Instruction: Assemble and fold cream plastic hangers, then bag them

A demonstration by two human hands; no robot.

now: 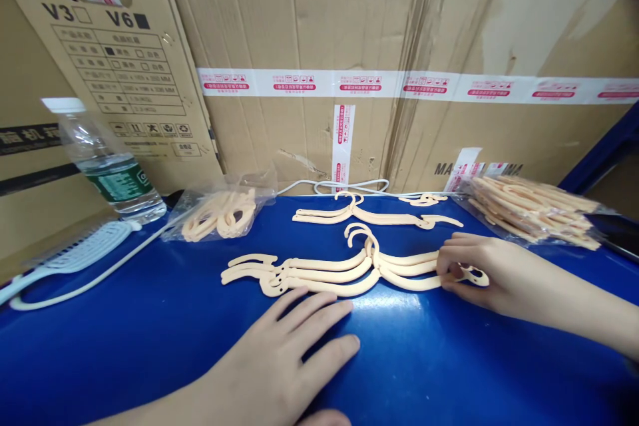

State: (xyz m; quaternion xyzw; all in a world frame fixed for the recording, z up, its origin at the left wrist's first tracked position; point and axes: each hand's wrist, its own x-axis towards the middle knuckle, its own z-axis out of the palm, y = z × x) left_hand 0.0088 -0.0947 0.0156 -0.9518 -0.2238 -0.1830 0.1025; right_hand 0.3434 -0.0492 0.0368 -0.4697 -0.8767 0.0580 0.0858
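Right hand [476,273] forms the grip: thumb and fingers close in a pinch on the right-hand tips of a stack of hangers [344,269], which lies flat on the blue desk [150,346] and stretches away to the left of the grip. Left hand [284,353] lies open and flat, holding nothing, down and left of the grip, with its fingertips touching the stack's near edge.

From the pose, this looks like evening the layers up. They fan apart at the end far from the grip, so moving them as one would call for a pinch across every layer.

The hangers are thin, smooth, peach-coloured plastic, with long curved arms and a hook in the middle. Just beyond the grip lie further loose hangers [369,216]. To its right, a clear bag [534,210] holds more. Far to its left stand a water bottle [107,160] and a pale comb [74,256], with creased cardboard boxes [299,26] behind.
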